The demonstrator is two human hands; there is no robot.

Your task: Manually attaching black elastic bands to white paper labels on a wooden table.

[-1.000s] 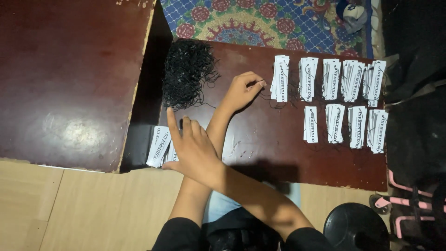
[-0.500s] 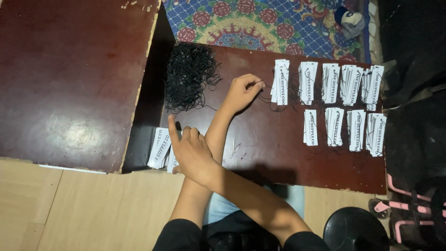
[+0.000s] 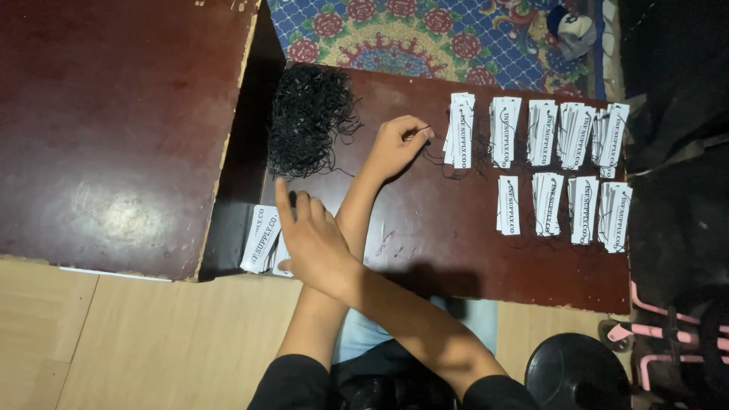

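The dark red tabletop (image 3: 425, 250) carries everything here, with a second, larger one of the same colour lying just beside its far-left edge. Beyond the tabletop's far edge spreads a patterned blue rug (image 3: 425, 34). At the tabletop's far-left corner sits a heap of black strings (image 3: 307, 125). Along its right half lie rows of white paper tags (image 3: 558, 167) in small stacks. The arms cross above the tabletop's near edge. The right hand (image 3: 311, 235), fingers spread and flat, rests on a loose stack of tags (image 3: 260, 239) at the tabletop's near-left corner. The left hand (image 3: 395, 144), near the tabletop's middle, is curled with fingertips pinched on a thin black string (image 3: 437, 156), just beside the leftmost stack in the rows.
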